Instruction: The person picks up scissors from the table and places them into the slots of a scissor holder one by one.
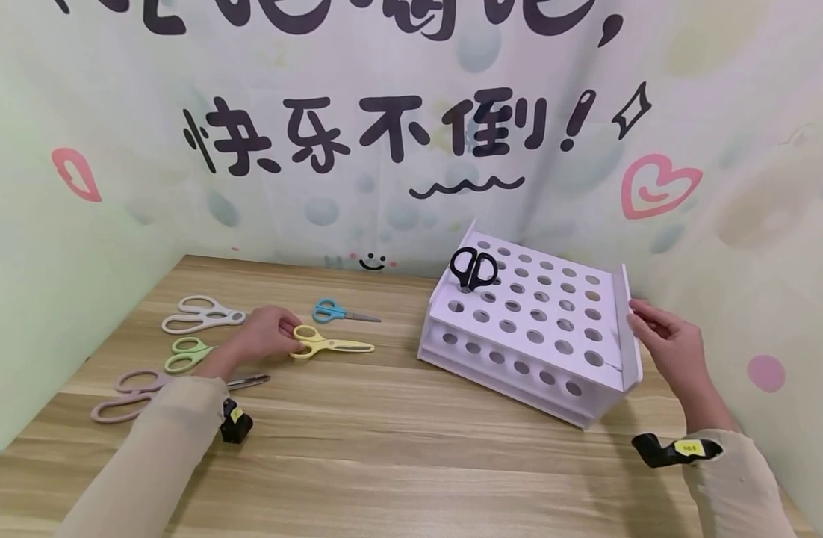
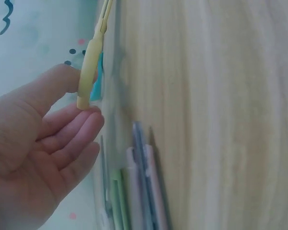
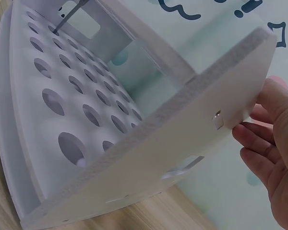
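Note:
My left hand (image 1: 269,332) pinches a handle loop of the yellow scissors (image 1: 337,345) between thumb and fingers. In the left wrist view the yellow scissors (image 2: 89,72) look raised above the table. On the right, my right hand (image 1: 674,347) grips the side panel of a white rack (image 1: 546,336) with rows of round holes. The right wrist view shows fingers (image 3: 254,143) against the panel's outer face, near its edge. Black-handled scissors (image 1: 474,269) stand handles up in a hole at the rack's left. Blue-handled scissors (image 1: 344,312) lie just behind the yellow scissors.
White scissors (image 1: 206,315), green scissors (image 1: 186,355) and pink scissors (image 1: 139,392) lie on the wooden table (image 1: 384,463) at the left, partly behind my left arm. A printed cloth (image 1: 358,202) stands along the table's back.

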### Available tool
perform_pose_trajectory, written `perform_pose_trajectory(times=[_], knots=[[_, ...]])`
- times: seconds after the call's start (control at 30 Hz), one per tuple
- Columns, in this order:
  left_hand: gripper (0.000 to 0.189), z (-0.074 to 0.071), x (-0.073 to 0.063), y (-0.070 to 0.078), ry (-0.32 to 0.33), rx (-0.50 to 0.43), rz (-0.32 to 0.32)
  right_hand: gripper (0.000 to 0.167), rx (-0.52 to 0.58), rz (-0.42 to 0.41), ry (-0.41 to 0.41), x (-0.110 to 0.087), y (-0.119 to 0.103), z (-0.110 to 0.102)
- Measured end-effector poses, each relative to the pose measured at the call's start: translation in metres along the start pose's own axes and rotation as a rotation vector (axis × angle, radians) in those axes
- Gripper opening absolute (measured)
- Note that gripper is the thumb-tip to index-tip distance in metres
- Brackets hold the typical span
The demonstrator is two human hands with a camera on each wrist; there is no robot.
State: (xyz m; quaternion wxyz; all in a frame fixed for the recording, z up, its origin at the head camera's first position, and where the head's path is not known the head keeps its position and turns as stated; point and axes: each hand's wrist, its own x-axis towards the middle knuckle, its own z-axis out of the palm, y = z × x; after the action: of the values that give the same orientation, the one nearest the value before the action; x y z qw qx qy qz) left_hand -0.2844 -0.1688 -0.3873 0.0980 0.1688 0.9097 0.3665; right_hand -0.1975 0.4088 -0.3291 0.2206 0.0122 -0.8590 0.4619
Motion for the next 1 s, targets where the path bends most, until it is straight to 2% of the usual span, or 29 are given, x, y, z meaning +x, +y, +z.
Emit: perform_pose_trajectory(times=[0.2, 0.53, 0.67, 0.83, 1.0], knots=[[0.045, -0.003, 0.0, 0.006, 0.025, -0.046, 0.012, 0.036, 0.023, -0.002, 0.008, 0.0, 0.003, -0.001], [0.046, -0.006, -0.001, 0.014, 0.069, -0.098, 0.093, 0.036, 0.013, 0.008, 0.01, -0.001, 0.003, 0.0], [0.048, -0.008, 0.0, 0.022, 0.1, -0.13, 0.13, 0.036, 0.017, 0.009, 0.01, -0.001, 0.003, 0.0], [0.047, -0.009, 0.0, 0.035, 0.103, -0.179, 0.193, 0.037, 0.013, 0.017, 0.008, -0.001, 0.002, -0.001], [0.046, -0.008, 0.001, 0.047, 0.118, -0.208, 0.22, 0.036, 0.029, 0.014, 0.012, -0.001, 0.001, 0.0]])
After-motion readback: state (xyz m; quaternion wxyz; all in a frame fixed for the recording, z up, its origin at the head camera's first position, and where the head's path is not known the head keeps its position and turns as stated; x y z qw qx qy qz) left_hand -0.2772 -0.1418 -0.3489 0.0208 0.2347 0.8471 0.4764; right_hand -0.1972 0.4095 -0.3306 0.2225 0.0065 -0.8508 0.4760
